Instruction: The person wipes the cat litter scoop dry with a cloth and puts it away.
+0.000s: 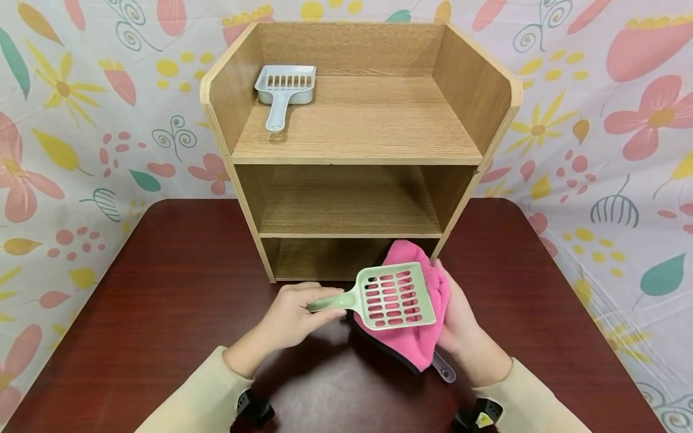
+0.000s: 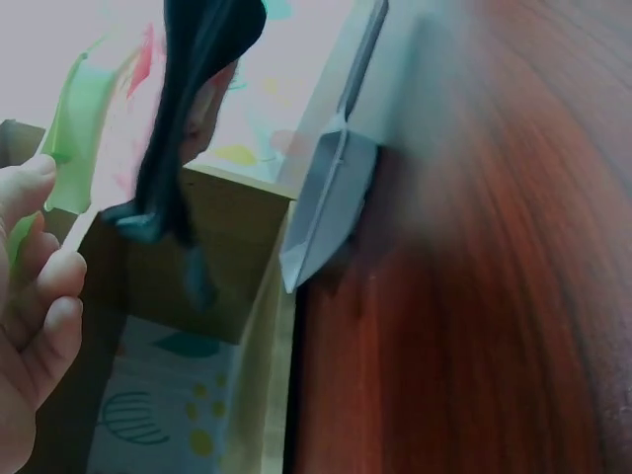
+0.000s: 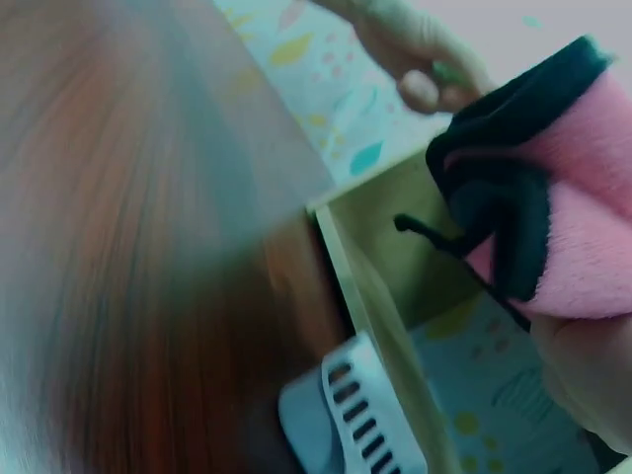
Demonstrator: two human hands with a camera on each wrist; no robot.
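Note:
My left hand [image 1: 292,316] pinches the handle of a pale green slotted litter scoop [image 1: 397,269], held level above the table in front of the shelf. In the left wrist view, the green scoop [image 2: 81,138] appears edge-on. My right hand [image 1: 459,316] holds a pink cloth [image 1: 403,346] with a dark edge under the scoop's basket, and pink shows through the slots. Folds of the cloth [image 3: 592,227] bunch over my right hand [image 3: 583,370] in the right wrist view. Below the cloth, a grey scoop [image 2: 331,193] lies on the table; from above, only its handle [image 1: 445,368] shows.
A wooden shelf unit [image 1: 357,157] stands at the back of the dark red-brown table [image 1: 162,313]. On its top level, at the left, rests a light blue-grey litter scoop [image 1: 287,90]. Flower-patterned fabric [image 1: 595,120] hangs behind and beside the table.

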